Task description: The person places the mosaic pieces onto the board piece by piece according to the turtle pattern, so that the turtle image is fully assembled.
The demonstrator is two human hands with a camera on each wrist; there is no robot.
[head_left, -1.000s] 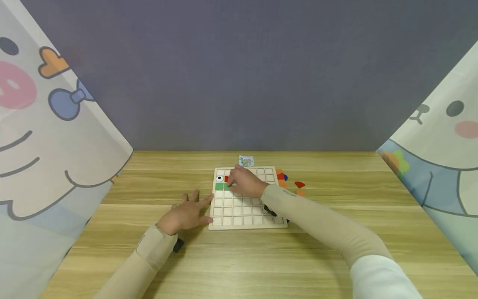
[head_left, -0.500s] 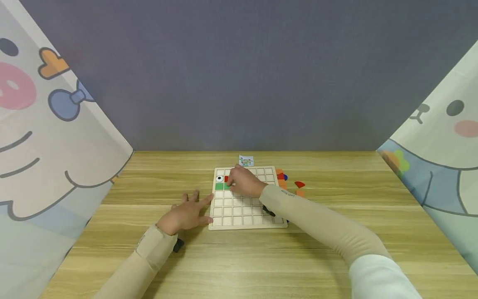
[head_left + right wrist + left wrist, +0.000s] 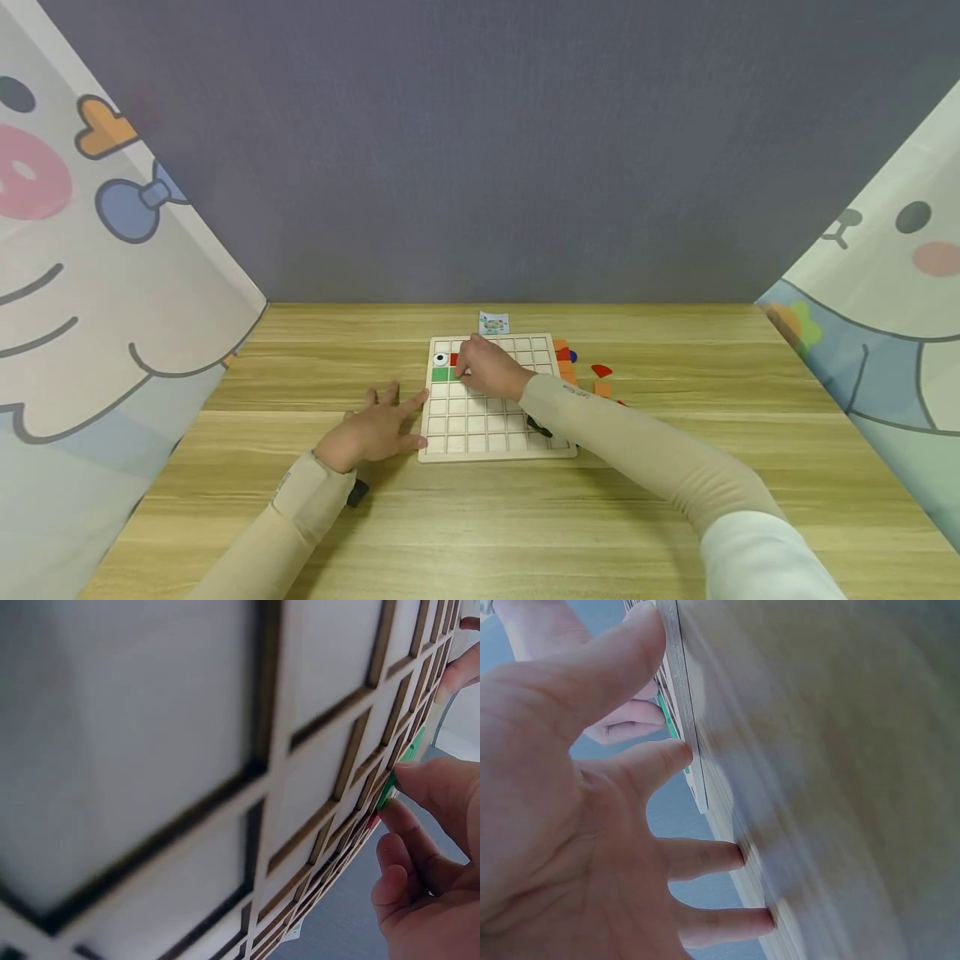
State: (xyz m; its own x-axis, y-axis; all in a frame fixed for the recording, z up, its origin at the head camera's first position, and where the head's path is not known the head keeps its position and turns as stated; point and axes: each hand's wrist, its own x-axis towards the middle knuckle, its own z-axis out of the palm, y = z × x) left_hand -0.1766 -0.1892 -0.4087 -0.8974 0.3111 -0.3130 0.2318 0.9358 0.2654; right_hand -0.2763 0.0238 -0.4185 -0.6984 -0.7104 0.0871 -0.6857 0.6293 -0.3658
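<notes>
A pale wooden grid board (image 3: 480,457) lies on the table. My left hand (image 3: 375,429) is spread at its left edge, with thumb and index fingertip at the rim; in the left wrist view the other fingertips (image 3: 759,921) touch the tabletop. Over the upper left cells, my right hand (image 3: 491,367) pinches a green square tile (image 3: 387,787) between thumb and index finger, down at the grid. A second green tile (image 3: 439,375) fills the cell to the left. Above it sits a white tile with a black eye dot (image 3: 440,359), beside a partly hidden red tile (image 3: 453,359).
Behind the board lies a small picture card (image 3: 494,323). Along the right side are orange tiles (image 3: 561,344), a blue piece (image 3: 573,357), a red quarter-round (image 3: 602,371) and a loose orange square (image 3: 602,389). My right forearm (image 3: 622,433) covers part of that side.
My right wrist and forearm have shifted very slightly left, and a bit of red now shows beside the sleeve. The fingers stay at the same cell; my left hand has not moved.
</notes>
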